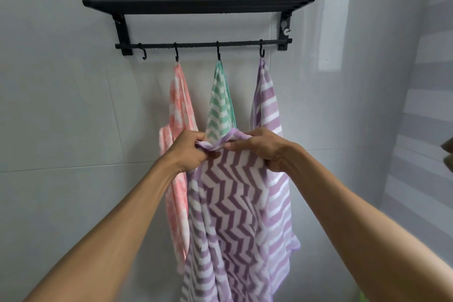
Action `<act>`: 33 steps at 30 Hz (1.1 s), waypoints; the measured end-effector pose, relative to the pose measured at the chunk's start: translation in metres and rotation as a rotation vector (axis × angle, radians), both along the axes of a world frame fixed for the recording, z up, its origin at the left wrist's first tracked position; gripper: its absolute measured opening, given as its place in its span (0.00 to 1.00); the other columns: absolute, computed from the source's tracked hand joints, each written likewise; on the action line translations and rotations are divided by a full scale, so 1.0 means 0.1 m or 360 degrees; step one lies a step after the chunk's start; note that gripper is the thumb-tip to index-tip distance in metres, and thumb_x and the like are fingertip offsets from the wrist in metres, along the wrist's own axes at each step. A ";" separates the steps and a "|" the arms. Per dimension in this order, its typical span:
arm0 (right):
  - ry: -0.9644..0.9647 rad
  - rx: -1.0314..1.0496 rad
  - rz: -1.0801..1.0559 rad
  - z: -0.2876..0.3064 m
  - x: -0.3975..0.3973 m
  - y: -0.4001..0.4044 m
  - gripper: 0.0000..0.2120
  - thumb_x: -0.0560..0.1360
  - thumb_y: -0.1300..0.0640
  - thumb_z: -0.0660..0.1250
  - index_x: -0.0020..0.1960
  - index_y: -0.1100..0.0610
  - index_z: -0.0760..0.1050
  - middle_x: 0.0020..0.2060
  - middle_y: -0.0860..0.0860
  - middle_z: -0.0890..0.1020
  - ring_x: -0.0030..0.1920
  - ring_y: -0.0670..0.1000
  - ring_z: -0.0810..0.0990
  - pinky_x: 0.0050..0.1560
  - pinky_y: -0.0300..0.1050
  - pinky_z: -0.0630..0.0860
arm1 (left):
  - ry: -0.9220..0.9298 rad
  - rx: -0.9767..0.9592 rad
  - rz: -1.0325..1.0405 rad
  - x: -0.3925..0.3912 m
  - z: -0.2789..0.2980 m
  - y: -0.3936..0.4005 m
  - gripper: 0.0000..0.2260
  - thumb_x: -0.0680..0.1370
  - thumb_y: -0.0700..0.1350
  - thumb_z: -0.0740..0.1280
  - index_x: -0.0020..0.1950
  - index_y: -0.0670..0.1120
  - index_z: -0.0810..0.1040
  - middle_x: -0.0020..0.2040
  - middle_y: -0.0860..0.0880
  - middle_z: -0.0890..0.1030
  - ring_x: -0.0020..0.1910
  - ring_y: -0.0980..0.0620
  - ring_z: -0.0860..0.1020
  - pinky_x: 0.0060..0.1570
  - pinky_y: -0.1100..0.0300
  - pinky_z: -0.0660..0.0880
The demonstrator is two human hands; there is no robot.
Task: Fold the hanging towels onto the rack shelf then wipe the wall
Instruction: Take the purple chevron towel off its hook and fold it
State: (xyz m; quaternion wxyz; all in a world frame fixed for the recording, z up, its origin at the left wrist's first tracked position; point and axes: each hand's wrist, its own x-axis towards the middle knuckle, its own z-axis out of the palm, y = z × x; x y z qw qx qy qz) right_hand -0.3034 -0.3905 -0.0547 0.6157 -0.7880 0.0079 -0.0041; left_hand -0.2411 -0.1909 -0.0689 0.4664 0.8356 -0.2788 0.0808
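Towels, three hanging, one purple gripped by left hand, right hand

The matt black metal rack at twelve o'clock sits on glossy, smooth pale grey wall tiles, while the soft, fluffy purple-and-white zigzag cloth towel at six o'clock looks plush, like the pink towel beside it.

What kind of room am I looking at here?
Most likely a bathroom: glossy tiled wall, a black wall-mounted towel rack with a hook rail, and towels hanging from it, pink towel and green towel among them.
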 end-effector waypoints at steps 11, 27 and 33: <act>-0.0573 0.0135 -0.0897 -0.05 0.02 0.09 0.05 0.76 0.57 0.73 0.51 0.55 0.83 0.42 0.51 0.83 0.47 0.54 0.83 0.49 0.46 0.83 | 0.0161 -0.0184 -0.0087 0.04 -0.23 0.03 0.09 0.78 0.44 0.72 0.43 0.40 0.79 0.38 0.45 0.82 0.39 0.51 0.79 0.41 0.59 0.74; -0.0746 -0.0301 -0.0734 -0.10 0.04 0.27 0.05 0.76 0.60 0.66 0.49 0.57 0.79 0.41 0.50 0.82 0.41 0.50 0.80 0.35 0.38 0.74 | -0.0146 -0.0103 0.0044 0.05 -0.39 0.03 0.08 0.70 0.52 0.77 0.42 0.50 0.82 0.37 0.47 0.84 0.35 0.50 0.79 0.41 0.47 0.78; -0.0756 -0.0259 -0.0855 -0.13 -0.09 0.21 0.19 0.74 0.63 0.68 0.64 0.52 0.75 0.49 0.46 0.79 0.47 0.50 0.81 0.39 0.40 0.78 | -0.0346 -0.0188 0.0332 0.06 -0.38 0.06 0.08 0.72 0.41 0.77 0.38 0.49 0.79 0.28 0.56 0.74 0.29 0.56 0.68 0.33 0.60 0.65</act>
